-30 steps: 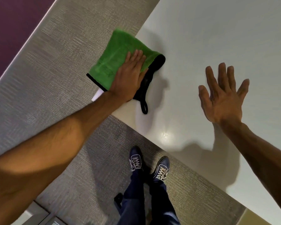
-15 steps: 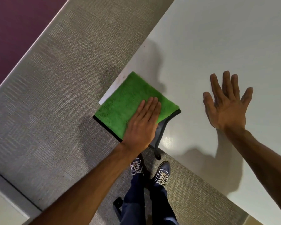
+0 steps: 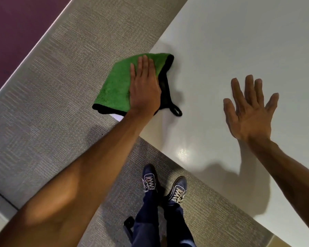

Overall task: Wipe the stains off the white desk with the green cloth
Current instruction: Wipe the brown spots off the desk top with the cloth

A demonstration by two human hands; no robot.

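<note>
folded green cloth (image 3: 114,86) – black-edged, overhanging the white desk (image 3: 239,41) corner

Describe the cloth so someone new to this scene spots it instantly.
Start at the white desk and go to its near-left corner, by the grey carpet. The green cloth lies there, partly overhanging the edge, pressed flat under the left hand. It is the only bright green thing, with black trim and a black hanging loop.
</note>
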